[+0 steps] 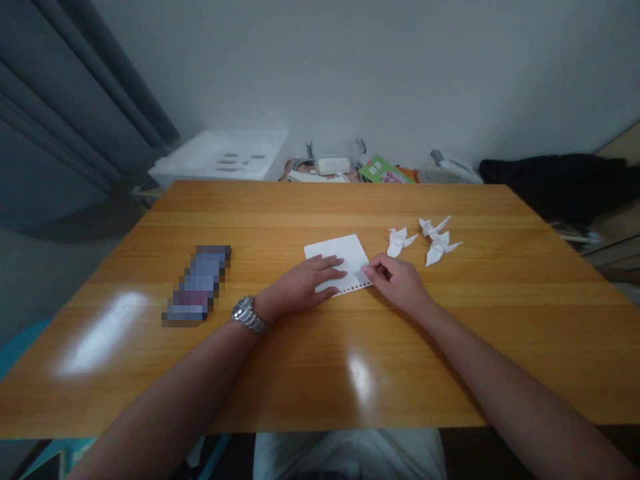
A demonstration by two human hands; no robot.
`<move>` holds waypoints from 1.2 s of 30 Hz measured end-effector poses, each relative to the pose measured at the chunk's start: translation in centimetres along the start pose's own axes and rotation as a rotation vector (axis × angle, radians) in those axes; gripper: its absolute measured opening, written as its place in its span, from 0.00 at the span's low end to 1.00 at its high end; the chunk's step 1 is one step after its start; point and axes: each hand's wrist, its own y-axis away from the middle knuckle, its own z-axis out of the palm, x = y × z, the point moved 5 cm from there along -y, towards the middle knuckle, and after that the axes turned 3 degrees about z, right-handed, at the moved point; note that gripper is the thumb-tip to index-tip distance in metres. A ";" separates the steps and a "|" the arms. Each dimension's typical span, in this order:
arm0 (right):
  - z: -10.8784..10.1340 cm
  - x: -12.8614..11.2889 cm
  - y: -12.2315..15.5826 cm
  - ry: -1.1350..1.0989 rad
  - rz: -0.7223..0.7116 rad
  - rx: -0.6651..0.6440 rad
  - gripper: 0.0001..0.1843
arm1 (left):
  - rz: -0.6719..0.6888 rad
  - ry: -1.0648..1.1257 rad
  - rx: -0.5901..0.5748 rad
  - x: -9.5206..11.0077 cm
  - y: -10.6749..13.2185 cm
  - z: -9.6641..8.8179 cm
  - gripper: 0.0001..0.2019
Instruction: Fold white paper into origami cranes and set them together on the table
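A white sheet of paper [340, 257] with a punched-hole edge lies on the wooden table [320, 360]. My left hand [300, 287], with a metal watch on its wrist, rests flat on the sheet, fingers stretched out. My right hand [397, 283] pinches the sheet's right near corner with fingers pressed together. Three folded white paper cranes [430, 241] stand just beyond my right hand.
A blurred dark rectangular object [197, 285] lies on the table's left part. Beyond the far edge are a white tray-like box [223, 157], a green booklet [383, 170], cluttered small items and dark cloth [555, 177] at the right. A grey curtain [55, 113] hangs at left.
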 end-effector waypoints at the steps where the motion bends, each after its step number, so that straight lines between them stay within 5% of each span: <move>1: -0.4 -0.2 0.1 0.022 -0.008 0.050 0.16 | 0.011 0.006 -0.005 0.2 0.0 0.1 0.20; 4: -0.7 -1.1 0.1 0.078 -0.120 0.107 0.15 | 0.042 0.026 -0.020 0.9 -0.2 0.1 0.20; 7: 0.4 -1.6 0.0 0.146 -0.244 0.026 0.21 | 0.070 0.067 -0.023 1.5 -0.3 0.0 0.20; 11: 2.6 -0.8 -0.3 0.265 -0.256 -0.131 0.31 | 0.092 0.129 0.006 1.9 -0.4 -0.1 0.22; 18: 3.9 0.2 0.2 0.355 -0.281 -0.215 0.32 | 0.098 0.160 0.010 2.1 -0.6 -0.2 0.17; 23: 4.1 0.2 0.4 0.425 -0.275 -0.238 0.31 | 0.011 0.055 0.102 1.7 -0.9 -0.1 0.16; 27: 4.2 0.2 0.4 0.452 -0.267 -0.237 0.32 | -0.181 -0.174 0.204 1.2 -0.8 0.8 0.31; 36: 4.3 0.5 0.3 0.472 -0.246 -0.249 0.32 | -0.256 -0.347 0.148 1.1 -0.4 2.4 0.36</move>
